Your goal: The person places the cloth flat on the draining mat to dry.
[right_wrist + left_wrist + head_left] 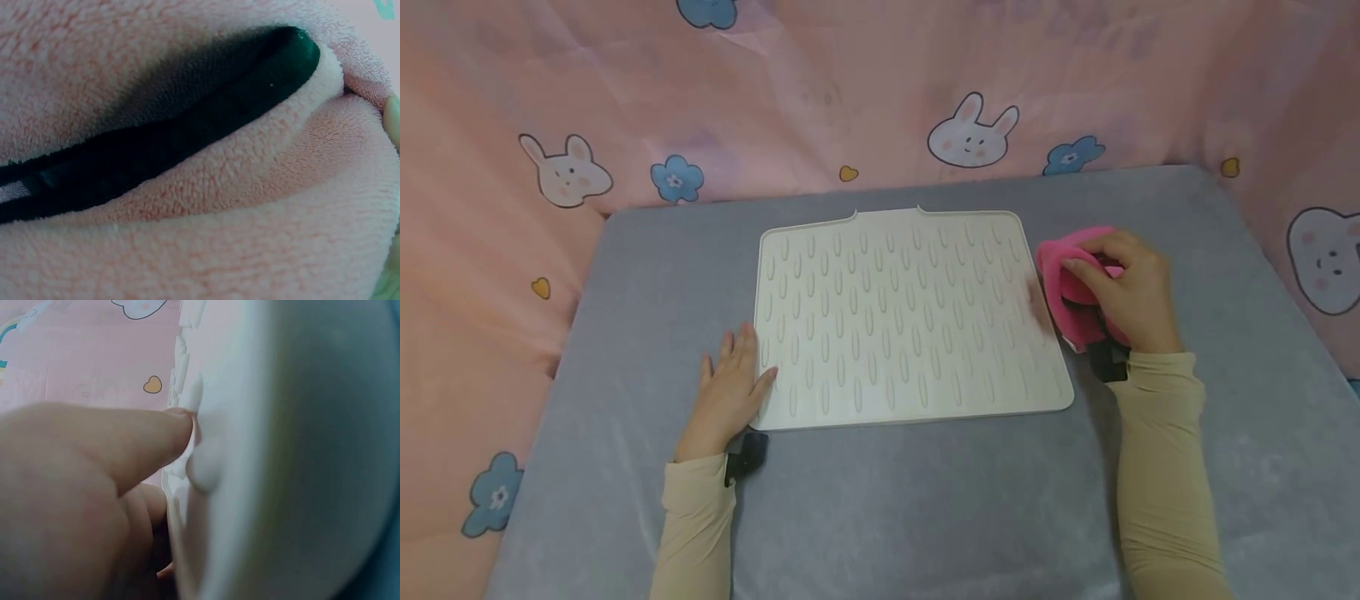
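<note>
A white mat [880, 317] with raised oval ridges and a low rim lies flat on the grey tabletop. My left hand [730, 387] rests at its left edge, fingers straight and thumb laid over the rim. In the left wrist view the thumb [150, 434] presses beside a ridge. A fluffy pink cloth [1063, 283] is bunched in my right hand [1131, 287], whose thumb and fingers pinch it at the mat's right edge. Folded plush cloth [250, 187] fills the right wrist view, with a dark strip [187, 125] between its folds. A reddish-brown smudge [1039, 307] marks the mat near the cloth.
Grey fabric [910, 500] covers the table. Behind and beside it hangs a pink curtain [790, 108] printed with rabbits, blue flowers and hearts. Each wrist carries a small black device, such as the left one [747, 457].
</note>
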Available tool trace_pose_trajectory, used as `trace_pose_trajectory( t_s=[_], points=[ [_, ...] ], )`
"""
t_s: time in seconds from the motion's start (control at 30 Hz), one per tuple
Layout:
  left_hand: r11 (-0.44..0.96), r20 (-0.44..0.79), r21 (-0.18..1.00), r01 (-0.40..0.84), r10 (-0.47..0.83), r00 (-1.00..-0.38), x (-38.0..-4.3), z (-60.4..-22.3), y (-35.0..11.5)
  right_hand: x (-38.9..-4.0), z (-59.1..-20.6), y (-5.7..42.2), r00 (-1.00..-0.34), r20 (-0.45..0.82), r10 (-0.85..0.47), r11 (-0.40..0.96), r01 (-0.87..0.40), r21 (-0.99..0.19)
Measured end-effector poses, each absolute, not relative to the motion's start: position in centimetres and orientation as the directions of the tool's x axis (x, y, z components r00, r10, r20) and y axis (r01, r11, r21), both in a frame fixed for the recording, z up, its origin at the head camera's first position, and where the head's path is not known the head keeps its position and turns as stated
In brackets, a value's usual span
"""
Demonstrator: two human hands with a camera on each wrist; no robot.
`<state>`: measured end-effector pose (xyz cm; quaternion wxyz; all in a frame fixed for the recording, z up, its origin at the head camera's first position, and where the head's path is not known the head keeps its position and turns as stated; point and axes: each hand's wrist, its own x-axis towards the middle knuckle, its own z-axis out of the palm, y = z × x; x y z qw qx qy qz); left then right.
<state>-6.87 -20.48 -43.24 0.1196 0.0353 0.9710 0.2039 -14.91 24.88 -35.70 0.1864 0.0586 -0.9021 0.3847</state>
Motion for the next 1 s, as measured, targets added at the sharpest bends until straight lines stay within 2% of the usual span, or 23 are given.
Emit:
trace_pose_trajectory(
  t_s=[0.57, 1.0],
  points=[
    [0.915, -0.21, 0.403, 0.016, 0.109, -0.971, -6.81, -43.36, -20.34, -14.68, -35.8, 25.08, -0.927, 0.373, 0.038, 0.678, -0.25, -0.691],
    [0.913, -0.21, 0.409, 0.015, 0.109, -0.972, -6.81, -43.37, -20.33, -14.82, -36.01, 25.08, -0.911, 0.412, 0.03, 0.663, -0.29, -0.69]
  ],
)
